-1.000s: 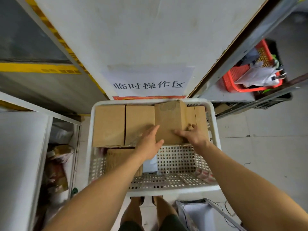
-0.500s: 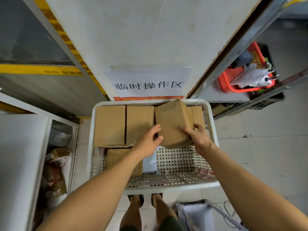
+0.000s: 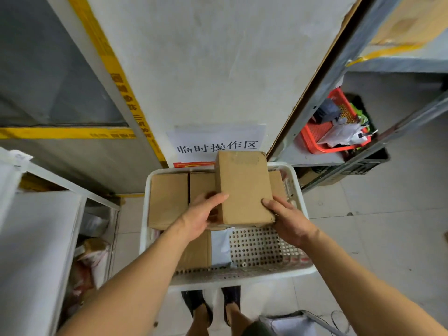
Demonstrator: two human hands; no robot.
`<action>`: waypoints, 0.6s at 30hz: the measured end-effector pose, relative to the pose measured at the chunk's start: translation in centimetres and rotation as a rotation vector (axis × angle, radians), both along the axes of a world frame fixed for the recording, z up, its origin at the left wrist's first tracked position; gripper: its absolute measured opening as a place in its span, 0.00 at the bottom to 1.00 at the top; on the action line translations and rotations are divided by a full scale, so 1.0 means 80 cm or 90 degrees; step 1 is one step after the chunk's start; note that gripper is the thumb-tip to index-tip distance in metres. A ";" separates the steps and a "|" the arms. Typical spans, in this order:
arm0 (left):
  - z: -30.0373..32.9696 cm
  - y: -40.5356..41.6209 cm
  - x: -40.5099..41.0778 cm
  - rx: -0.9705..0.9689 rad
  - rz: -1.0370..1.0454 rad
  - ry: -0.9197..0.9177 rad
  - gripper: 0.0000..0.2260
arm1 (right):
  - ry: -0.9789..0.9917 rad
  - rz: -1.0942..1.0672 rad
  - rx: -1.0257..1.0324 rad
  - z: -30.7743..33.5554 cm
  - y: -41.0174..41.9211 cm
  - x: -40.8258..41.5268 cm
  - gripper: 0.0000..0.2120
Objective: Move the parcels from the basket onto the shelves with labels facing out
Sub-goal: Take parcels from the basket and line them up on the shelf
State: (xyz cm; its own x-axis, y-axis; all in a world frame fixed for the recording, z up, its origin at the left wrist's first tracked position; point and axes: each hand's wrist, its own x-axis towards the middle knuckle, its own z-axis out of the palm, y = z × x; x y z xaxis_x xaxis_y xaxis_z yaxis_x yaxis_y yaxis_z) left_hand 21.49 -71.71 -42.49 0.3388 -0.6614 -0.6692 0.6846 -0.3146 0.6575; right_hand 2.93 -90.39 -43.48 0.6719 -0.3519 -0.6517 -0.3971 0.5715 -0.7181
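Both hands hold a plain brown cardboard box (image 3: 244, 190) above the white perforated plastic basket (image 3: 266, 251): left hand (image 3: 201, 217) at seven o'clock, fingers curled round its edge; right hand (image 3: 288, 221) gripping at five o'clock.

Pale grey tiled floor (image 3: 378, 238) ran underneath. Straight ahead stood a scuffed white wall panel (image 3: 218, 69) carrying a printed paper sign (image 3: 215, 144), with yellow warning tape (image 3: 116, 76) slanting down its left edge. A red plastic crate (image 3: 322, 139) full of clutter sat low on the right.
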 end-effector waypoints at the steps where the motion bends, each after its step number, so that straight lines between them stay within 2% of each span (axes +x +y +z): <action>1: 0.004 0.002 -0.001 0.035 0.019 -0.048 0.21 | 0.032 0.057 -0.094 0.017 0.007 0.007 0.28; 2: 0.007 0.003 -0.002 0.073 0.026 -0.113 0.26 | 0.075 0.106 -0.223 0.033 0.014 0.016 0.26; 4: 0.013 0.004 -0.001 0.143 0.007 -0.282 0.32 | 0.145 0.105 -0.507 0.065 0.034 0.032 0.23; 6: 0.017 0.008 -0.003 0.202 -0.003 -0.429 0.36 | 0.105 0.083 -0.557 0.087 0.061 0.046 0.25; 7: 0.021 0.010 -0.006 0.229 0.000 -0.474 0.40 | 0.080 0.097 -0.520 0.094 0.073 0.050 0.27; 9: 0.026 0.014 -0.015 0.276 -0.005 -0.513 0.47 | 0.019 0.120 -0.361 0.106 0.098 0.054 0.31; 11: 0.026 0.019 -0.023 0.285 -0.015 -0.541 0.52 | -0.057 0.135 -0.216 0.108 0.117 0.057 0.27; 13: 0.028 0.027 -0.029 0.279 -0.027 -0.576 0.53 | -0.114 0.120 -0.154 0.102 0.126 0.062 0.24; 15: 0.033 0.039 -0.032 0.264 -0.049 -0.639 0.50 | -0.131 0.067 -0.100 0.089 0.128 0.065 0.28; 18: 0.050 0.059 -0.035 0.193 -0.087 -0.721 0.35 | -0.123 0.010 -0.051 0.071 0.119 0.070 0.36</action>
State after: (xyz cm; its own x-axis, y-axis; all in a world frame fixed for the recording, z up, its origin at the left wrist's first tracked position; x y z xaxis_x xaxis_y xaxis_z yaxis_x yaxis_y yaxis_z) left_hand 18.68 -67.00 -38.49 0.7791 -0.6038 -0.1686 -0.2922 -0.5877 0.7544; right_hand 8.56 -80.86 -37.76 0.7874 -0.3857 -0.4809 -0.2560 0.5050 -0.8243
